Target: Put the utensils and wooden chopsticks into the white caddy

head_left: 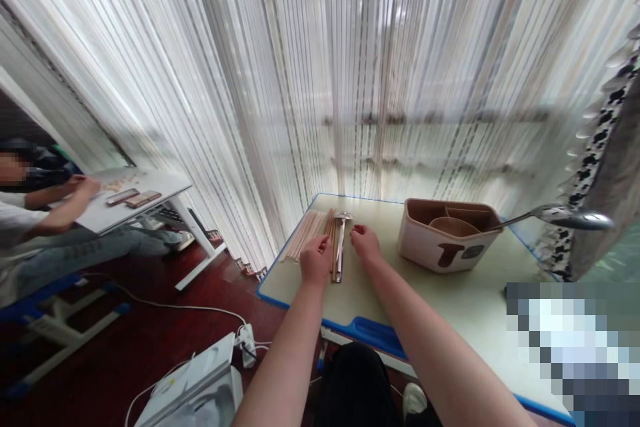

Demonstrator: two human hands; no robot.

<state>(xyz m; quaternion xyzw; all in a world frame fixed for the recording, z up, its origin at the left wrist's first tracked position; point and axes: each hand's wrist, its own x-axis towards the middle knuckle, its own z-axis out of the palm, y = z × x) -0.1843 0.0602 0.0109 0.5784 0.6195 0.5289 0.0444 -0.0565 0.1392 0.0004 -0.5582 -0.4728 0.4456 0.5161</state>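
The cream tabletop [450, 310] is edged in blue, and the utensil holder [413, 250] is set on it. Behind the holder, the room is screened by a striped string curtain [280, 80]; far to its left, a white table [170, 184] is occupied by another person, above a dark red floor [200, 290]. Left of the holder, pale sticks [306, 235], darker sticks [333, 230] and a metal utensil [341, 247] are laid side by side.

The two hands are held apart. By the left hand [316, 259], nearer the sticks, part of them is covered; whether any is gripped cannot be told. The right hand [365, 242] is held between utensil and holder, fingers curled, its grip unclear. Right of and nearer than the holder, the view is blocked by pixelation.

The holder is divided by a partition and a rounded inner wall; its bottom is hidden. At its right rim a ladle [575, 219] is tilted outward, its handle end unclear.
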